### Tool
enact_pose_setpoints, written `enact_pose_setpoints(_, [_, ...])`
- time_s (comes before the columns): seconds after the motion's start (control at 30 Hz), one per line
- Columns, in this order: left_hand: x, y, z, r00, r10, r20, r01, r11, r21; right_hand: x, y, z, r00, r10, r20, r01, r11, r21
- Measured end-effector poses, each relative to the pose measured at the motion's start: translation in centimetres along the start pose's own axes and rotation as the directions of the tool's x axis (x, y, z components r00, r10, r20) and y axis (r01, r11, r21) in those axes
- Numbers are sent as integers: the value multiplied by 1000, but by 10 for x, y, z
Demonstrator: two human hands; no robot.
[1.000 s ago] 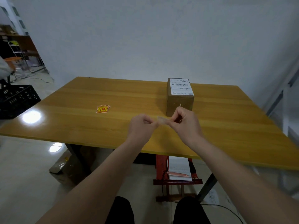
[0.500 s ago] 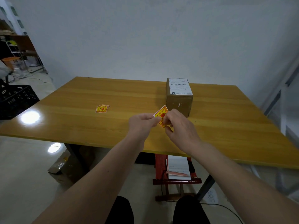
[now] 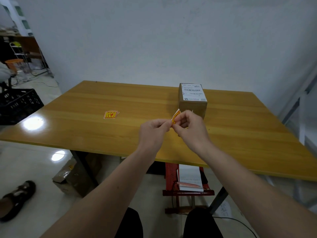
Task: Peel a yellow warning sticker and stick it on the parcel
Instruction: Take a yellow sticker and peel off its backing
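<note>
left hand (image 3: 155, 128) pinches one edge of the yellow warning sticker (image 3: 175, 116), held up above the table (image 3: 85, 131) | right hand (image 3: 189, 125) has its grip closed on the other edge | advice: peel slowly from a corner, keep glue off fingers | parcel (image 3: 193, 100) waits just beyond | spare stickers (image 3: 110, 114) lie far left

**Hidden, cropped, unreadable**

The right hand (image 3: 190, 127) covers most of the yellow sticker (image 3: 175, 116). The parcel (image 3: 193, 103) label's print is too small to read. The table (image 3: 240, 143) runs past the right edge; its near corners are cut off.
</note>
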State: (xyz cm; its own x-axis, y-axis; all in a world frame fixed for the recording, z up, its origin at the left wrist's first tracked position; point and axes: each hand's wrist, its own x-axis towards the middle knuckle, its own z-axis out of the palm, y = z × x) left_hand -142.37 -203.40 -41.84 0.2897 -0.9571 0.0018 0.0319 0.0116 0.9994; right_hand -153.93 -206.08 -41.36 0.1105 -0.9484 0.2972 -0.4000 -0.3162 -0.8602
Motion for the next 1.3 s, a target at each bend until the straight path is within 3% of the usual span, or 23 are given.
enact_pose_setpoints(0.43, [-2, 2, -4, 1000, -27, 11, 26, 999, 41, -5, -11, -2, 997, 72, 34, -74, 995, 71])
enact_pose_setpoints(0.87, [0, -1, -4, 998, 43, 39, -49, 987, 152, -3, -11, -3, 986, 165, 33, -167, 983, 76])
enact_pose_setpoints(1.3, [-3, 4, -1, 999, -51, 11, 51, 999, -3, -4, -7, 5, 988, 153, -12, -151, 984, 97])
